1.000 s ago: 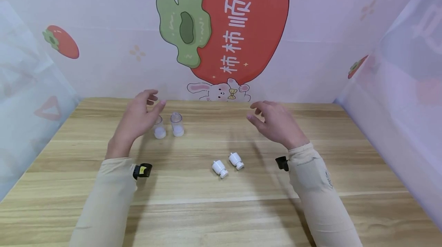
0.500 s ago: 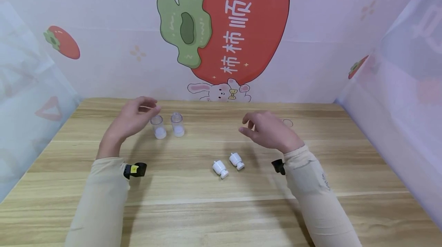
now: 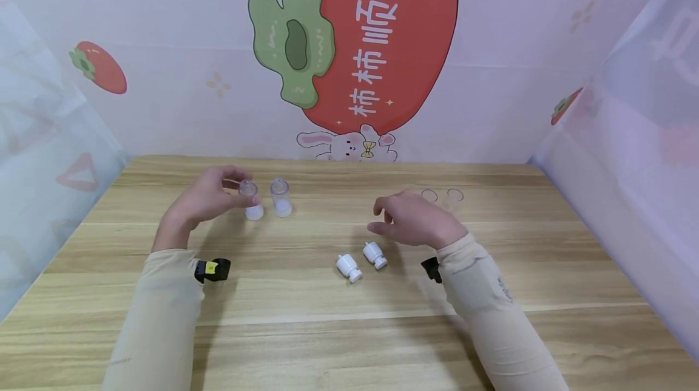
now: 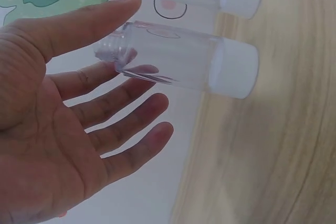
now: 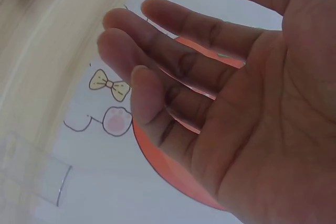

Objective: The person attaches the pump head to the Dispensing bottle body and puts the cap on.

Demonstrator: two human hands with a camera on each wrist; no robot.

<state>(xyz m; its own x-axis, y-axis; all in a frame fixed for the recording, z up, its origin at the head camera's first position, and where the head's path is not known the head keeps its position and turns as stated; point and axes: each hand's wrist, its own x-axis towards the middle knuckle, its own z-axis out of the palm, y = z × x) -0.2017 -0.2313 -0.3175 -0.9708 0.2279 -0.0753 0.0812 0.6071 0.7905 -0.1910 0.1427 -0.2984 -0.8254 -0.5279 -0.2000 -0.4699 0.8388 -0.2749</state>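
Observation:
Two clear bottles with white bases stand upright at the back left of the table. My left hand point(image 3: 207, 195) is at the left bottle point(image 3: 253, 212), thumb in front and fingers behind it. In the left wrist view the fingers are loosely spread beside that bottle point(image 4: 173, 59), and the thumb reaches over its neck without curling round it. The right bottle point(image 3: 281, 201) is just beyond. My right hand point(image 3: 416, 219) hovers with loosely bent fingers, holding nothing, behind two white pump heads, one nearer point(image 3: 374, 255) and one farther left point(image 3: 348, 268), both lying on the table.
Behind my right hand stand two clear cylindrical covers, a left one point(image 3: 429, 195) and a right one point(image 3: 455, 195); their thin rims show most. The wooden table point(image 3: 306, 342) ends at a printed backdrop point(image 3: 491, 105), with pale sheets on both sides.
My left hand has come down to the left bottle, its thumb now in front of it. The right hand has moved left and lower toward the pump heads, uncovering the two clear covers.

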